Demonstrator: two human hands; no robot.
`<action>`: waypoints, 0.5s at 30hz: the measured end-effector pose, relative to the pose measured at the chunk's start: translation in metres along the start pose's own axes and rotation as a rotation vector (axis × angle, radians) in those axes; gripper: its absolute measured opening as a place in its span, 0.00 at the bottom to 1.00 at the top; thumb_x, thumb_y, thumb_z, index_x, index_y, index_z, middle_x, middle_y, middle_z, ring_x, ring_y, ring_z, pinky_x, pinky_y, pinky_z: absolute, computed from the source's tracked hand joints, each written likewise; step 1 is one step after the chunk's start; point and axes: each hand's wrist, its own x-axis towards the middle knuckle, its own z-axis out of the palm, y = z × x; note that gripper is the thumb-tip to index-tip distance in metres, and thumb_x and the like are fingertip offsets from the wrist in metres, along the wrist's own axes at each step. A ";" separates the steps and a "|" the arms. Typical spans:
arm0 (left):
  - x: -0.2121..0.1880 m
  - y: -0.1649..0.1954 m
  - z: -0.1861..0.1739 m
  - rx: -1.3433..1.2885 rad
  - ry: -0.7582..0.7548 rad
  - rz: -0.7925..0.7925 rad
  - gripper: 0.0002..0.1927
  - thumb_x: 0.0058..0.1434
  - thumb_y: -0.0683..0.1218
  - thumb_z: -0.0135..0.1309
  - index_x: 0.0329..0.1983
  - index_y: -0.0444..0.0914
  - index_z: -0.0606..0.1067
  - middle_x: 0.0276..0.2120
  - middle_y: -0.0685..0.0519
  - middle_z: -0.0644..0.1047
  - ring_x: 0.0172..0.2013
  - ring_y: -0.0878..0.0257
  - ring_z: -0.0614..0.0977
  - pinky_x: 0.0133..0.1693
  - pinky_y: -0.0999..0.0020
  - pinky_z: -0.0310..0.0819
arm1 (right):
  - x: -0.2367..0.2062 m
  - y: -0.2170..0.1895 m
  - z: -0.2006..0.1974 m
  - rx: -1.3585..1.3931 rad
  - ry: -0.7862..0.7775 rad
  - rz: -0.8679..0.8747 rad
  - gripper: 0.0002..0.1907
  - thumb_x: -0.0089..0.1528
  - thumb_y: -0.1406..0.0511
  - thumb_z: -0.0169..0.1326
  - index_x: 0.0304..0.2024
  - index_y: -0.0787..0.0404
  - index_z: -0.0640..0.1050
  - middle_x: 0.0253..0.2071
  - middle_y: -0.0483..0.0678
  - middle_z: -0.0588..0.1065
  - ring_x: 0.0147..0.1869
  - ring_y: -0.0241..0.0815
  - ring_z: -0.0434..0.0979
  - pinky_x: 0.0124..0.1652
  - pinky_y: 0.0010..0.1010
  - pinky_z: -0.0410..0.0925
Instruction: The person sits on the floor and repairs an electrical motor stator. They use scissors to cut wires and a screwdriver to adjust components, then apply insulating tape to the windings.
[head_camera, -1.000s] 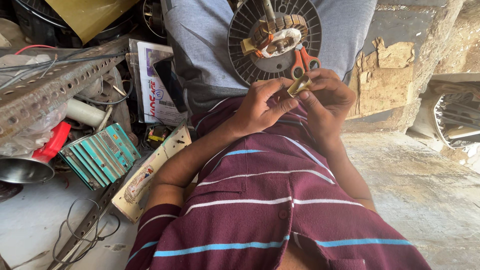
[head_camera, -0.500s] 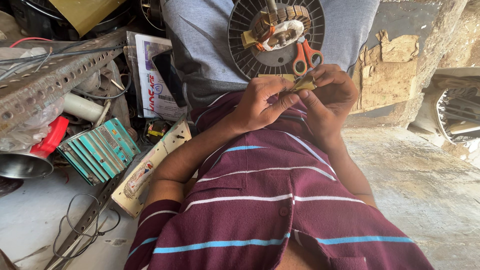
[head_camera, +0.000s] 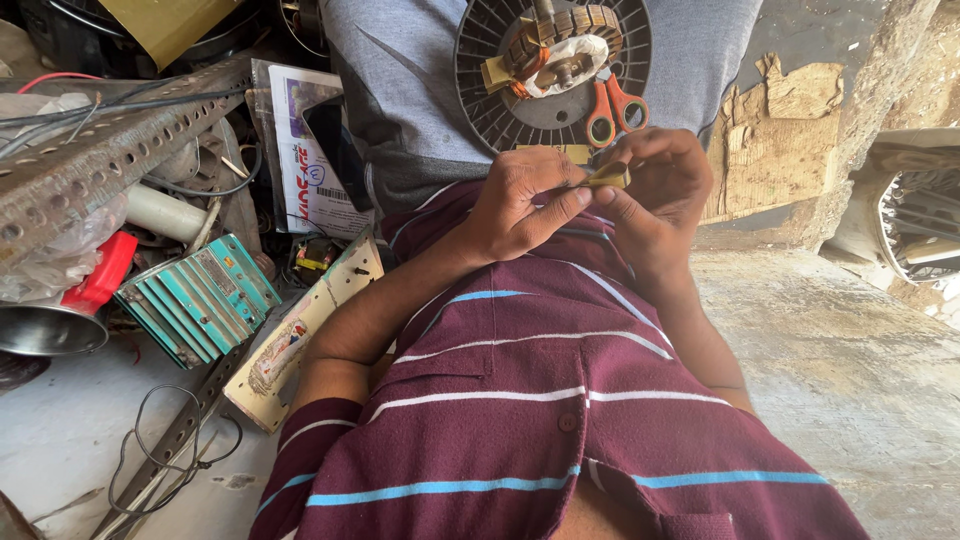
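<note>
The left hand and the right hand are meeting fingertip to fingertip, both pinching narrowly on a small yellowish strip that is lying crosswise between them. Just beyond the knuckles, a round fan motor is resting on the lap, with orange-handled scissors lying on its near rim.

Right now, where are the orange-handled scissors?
In the head view, the orange-handled scissors lie on the round dark motor housing in the lap, upper centre, just above the right hand pinching a small yellowish strip.
</note>
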 end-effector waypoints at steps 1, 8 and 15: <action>0.000 0.000 -0.001 0.005 0.001 -0.016 0.07 0.66 0.44 0.58 0.38 0.33 0.78 0.27 0.49 0.76 0.27 0.58 0.77 0.33 0.62 0.68 | 0.000 -0.003 0.001 0.014 -0.015 0.032 0.22 0.59 0.74 0.68 0.52 0.63 0.73 0.45 0.47 0.75 0.48 0.35 0.76 0.53 0.27 0.70; 0.002 0.006 -0.007 0.278 -0.029 0.125 0.05 0.62 0.43 0.60 0.34 0.34 0.78 0.28 0.49 0.77 0.29 0.53 0.76 0.39 0.57 0.66 | -0.004 -0.016 -0.005 -0.108 -0.030 0.194 0.10 0.63 0.75 0.65 0.46 0.71 0.79 0.42 0.53 0.80 0.47 0.39 0.81 0.49 0.30 0.75; 0.004 0.010 -0.006 0.241 -0.052 0.149 0.05 0.63 0.42 0.60 0.35 0.35 0.78 0.29 0.50 0.78 0.30 0.54 0.77 0.39 0.59 0.66 | 0.001 -0.011 -0.021 -0.291 -0.148 0.014 0.07 0.62 0.76 0.65 0.41 0.73 0.79 0.38 0.54 0.80 0.43 0.38 0.82 0.44 0.25 0.75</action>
